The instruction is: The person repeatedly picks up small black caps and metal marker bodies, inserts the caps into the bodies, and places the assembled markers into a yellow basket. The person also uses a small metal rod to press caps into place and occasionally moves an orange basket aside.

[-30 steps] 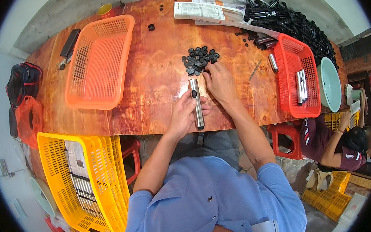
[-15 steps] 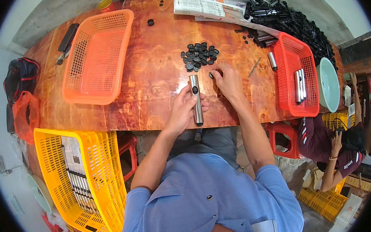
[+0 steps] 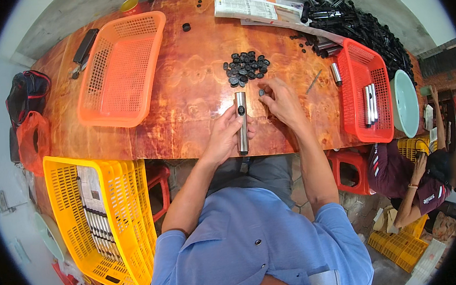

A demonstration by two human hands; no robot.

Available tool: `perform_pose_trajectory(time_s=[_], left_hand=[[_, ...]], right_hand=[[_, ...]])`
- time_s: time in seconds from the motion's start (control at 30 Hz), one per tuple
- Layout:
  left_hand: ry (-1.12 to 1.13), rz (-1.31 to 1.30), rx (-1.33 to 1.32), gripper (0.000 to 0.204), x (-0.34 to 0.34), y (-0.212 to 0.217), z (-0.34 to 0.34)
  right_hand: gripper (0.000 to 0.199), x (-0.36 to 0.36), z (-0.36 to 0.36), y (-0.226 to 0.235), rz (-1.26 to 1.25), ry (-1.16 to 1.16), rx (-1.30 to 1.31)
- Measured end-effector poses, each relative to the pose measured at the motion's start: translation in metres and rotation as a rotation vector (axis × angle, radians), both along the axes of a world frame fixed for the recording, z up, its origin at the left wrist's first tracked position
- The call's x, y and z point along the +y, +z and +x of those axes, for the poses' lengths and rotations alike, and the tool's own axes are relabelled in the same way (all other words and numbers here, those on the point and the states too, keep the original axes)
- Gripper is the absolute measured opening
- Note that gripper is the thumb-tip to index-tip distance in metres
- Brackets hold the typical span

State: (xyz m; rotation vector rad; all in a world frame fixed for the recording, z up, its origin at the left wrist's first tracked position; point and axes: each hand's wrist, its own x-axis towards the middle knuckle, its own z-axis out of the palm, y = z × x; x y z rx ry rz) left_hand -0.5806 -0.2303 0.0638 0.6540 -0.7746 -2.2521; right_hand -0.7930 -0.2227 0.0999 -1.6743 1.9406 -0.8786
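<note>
My left hand (image 3: pixel 223 136) is closed around a shiny silver metal tube (image 3: pixel 240 99), held upright in the picture near the table's front edge. A black oval piece (image 3: pixel 241 111) sits on the tube's side toward its far end, and the near end is black. To the right of the tube, my right hand (image 3: pixel 285 103) pinches a small dark oval piece (image 3: pixel 261 92) between thumb and fingers, apart from the tube. Just beyond both hands lies a loose pile of similar black oval pieces (image 3: pixel 243 69) on the wooden table (image 3: pixel 186 92).
An orange basket (image 3: pixel 87 119) stands left; a red basket (image 3: pixel 348 109) with silver tubes stands right, beside a pale green basin (image 3: pixel 404 104). Black parts (image 3: pixel 358 30) are heaped at far right. A yellow crate (image 3: pixel 132 219) holds tubes at lower left. Another person (image 3: pixel 402 177) is at right.
My right hand has shifted very slightly, and the small oval piece in its fingers is turned to show more of its face. My left hand keeps the tube in place.
</note>
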Motion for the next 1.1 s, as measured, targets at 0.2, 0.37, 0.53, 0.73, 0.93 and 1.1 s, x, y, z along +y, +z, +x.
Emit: perform_pose_trajectory(time_s=[0.2, 0.37, 0.53, 0.73, 0.93, 1.1], left_hand=[[-0.011, -0.002, -0.020, 0.039, 0.000, -0.001, 0.000], [-0.014, -0.006, -0.013, 0.038, 0.000, 0.001, -0.001], [-0.007, 0.016, 0.039, 0.042, 0.001, 0.003, -0.001], [0.012, -0.001, 0.027, 0.048, 0.004, 0.010, 0.001], [-0.017, 0.003, -0.107, 0.047, 0.004, 0.013, -0.003], [0.096, 0.074, -0.043, 0.037, 0.009, -0.003, 0.006]], right_hand=[[0.024, 0.003, 0.000, -0.006, 0.009, -0.012, 0.079], [0.022, 0.010, 0.005, -0.001, -0.024, -0.018, 0.025], [0.023, 0.028, 0.030, 0.027, -0.148, 0.059, -0.199], [0.018, 0.034, 0.048, 0.024, -0.323, 0.180, 0.024], [0.019, 0.043, 0.045, 0.020, -0.367, 0.148, 0.347], [0.029, 0.049, 0.050, 0.026, -0.506, 0.215, 0.291]])
